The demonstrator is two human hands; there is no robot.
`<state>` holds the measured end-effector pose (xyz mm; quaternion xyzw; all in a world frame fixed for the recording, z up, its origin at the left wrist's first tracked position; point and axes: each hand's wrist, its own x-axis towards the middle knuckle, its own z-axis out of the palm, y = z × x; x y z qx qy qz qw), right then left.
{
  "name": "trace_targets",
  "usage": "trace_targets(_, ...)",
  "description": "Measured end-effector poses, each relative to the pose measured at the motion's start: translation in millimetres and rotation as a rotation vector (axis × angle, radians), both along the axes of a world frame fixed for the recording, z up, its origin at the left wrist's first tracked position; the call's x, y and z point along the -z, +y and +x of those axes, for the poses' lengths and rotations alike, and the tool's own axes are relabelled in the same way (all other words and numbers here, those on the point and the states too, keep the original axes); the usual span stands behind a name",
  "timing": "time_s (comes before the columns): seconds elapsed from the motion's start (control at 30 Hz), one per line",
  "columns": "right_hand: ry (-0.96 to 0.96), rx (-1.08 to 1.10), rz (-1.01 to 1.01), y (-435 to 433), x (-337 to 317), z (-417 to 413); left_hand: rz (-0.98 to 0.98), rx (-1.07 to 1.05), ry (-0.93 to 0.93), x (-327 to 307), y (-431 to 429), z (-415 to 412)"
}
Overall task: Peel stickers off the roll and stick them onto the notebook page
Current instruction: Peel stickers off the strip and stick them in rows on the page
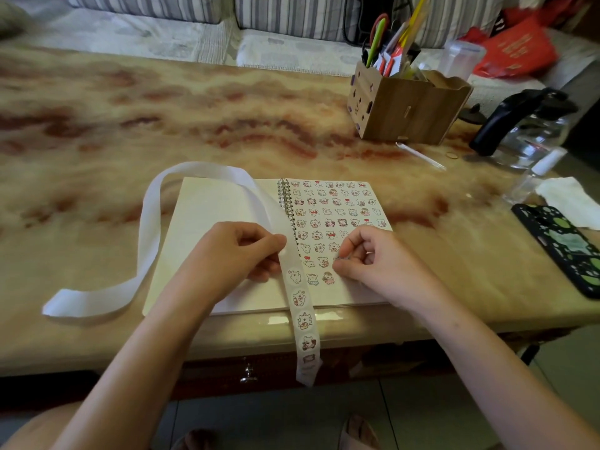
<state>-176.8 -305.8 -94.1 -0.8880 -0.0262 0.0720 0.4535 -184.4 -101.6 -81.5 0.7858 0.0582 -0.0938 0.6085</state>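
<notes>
Notebook page [352, 295] on surface [97, 125] mostly filled with sticker rows; bottom band bare. Left hand [240, 251] pinches sticker strip [304, 319], several stickers left. Right hand [373, 259] apparently pinches sticker [339, 257] against page.

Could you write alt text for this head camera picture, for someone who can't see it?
A person's left hand pinches a sticker strip over an open spiral notebook, while the right hand brings pinched fingertips to its sticker-covered right page.
</notes>
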Motion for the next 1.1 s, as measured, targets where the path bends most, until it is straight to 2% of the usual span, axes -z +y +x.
trace_targets(0.13, 0.031, 0.006, 0.058, -1, -1, -2, -0.002, 0.0, -0.003, 0, 0, 0)
trace_targets(0.8, 0.063, -0.035, -0.039, -1, -3, 0, -0.036, 0.028, -0.031, -3, -2, -3)
trace_targets(0.97, -0.013, 0.032, 0.094, 5, -15, -10, -0.101, 0.024, -0.077, -6, -5, -4)
trace_targets(1.1, -0.096, -0.045, 0.288, 22, -21, -22, -0.118, -0.001, -0.124, -8, -8, -5)
